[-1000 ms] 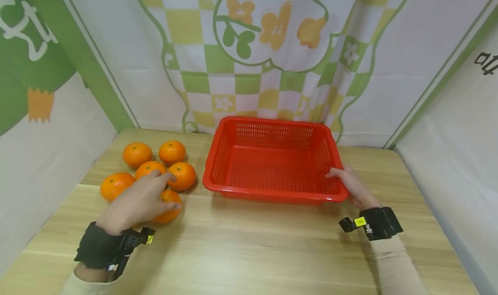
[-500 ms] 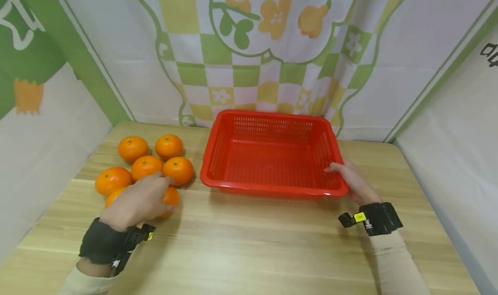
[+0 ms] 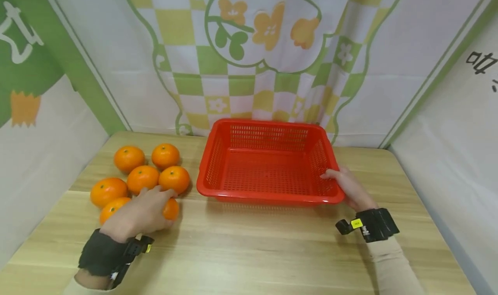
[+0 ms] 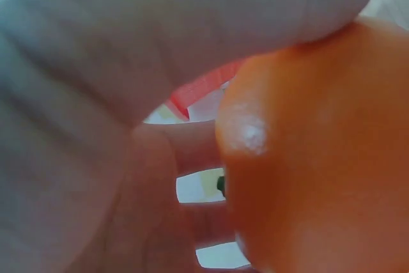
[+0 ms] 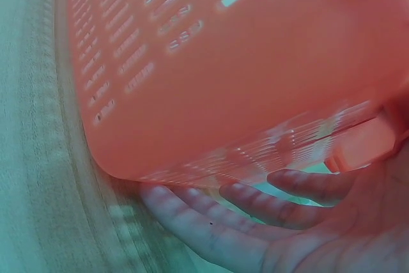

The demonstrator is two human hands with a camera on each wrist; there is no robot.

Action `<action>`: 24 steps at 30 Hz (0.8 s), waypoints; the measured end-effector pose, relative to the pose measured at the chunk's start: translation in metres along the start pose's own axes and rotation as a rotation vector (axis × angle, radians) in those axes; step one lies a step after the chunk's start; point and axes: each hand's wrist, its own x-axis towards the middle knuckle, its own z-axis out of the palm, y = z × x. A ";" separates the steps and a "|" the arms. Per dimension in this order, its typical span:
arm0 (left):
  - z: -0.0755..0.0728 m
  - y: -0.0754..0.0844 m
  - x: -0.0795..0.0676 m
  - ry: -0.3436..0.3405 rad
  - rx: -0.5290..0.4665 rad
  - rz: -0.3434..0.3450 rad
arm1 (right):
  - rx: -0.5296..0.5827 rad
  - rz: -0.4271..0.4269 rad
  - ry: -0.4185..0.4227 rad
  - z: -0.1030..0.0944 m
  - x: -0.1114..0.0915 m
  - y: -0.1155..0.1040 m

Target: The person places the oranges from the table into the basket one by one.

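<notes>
On the table's left side, my left hand [image 3: 142, 213] holds the front right orange [image 3: 171, 208], mostly covered by the hand in the head view. In the left wrist view the thumb lies along the top of this orange [image 4: 313, 151], with the fingers reaching round behind it. My right hand [image 3: 351, 188] grips the right end of a red plastic basket [image 3: 268, 196], thumb over the rim. Seen from the right wrist, the fingers [image 5: 204, 228] are spread beneath the rim against the slotted outer wall. Nothing lies inside the basket.
Several other oranges crowd round the left hand, among them a near left one [image 3: 113, 208], a right one [image 3: 174, 179] and a back one [image 3: 129, 159]. A checked curtain [image 3: 249, 83] hangs behind the wooden table [image 3: 249, 252]; white panels flank both sides.
My left hand has come down and closed round the front right orange, uncovering the near left one behind it. The right hand keeps its grip on the basket. The head view has shifted slightly.
</notes>
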 end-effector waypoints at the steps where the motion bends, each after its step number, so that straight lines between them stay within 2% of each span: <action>1: 0.001 0.001 0.000 -0.004 -0.002 -0.005 | -0.001 -0.003 0.003 0.000 0.000 0.000; 11: 0.010 0.004 0.006 -0.086 -0.081 -0.038 | 0.008 -0.002 0.005 -0.001 0.001 -0.001; 17: 0.018 0.003 0.011 -0.083 -0.111 -0.033 | 0.007 -0.007 -0.007 0.000 0.001 -0.001; 24: 0.021 0.003 0.015 -0.080 -0.096 -0.025 | 0.006 0.002 -0.004 -0.002 0.000 0.000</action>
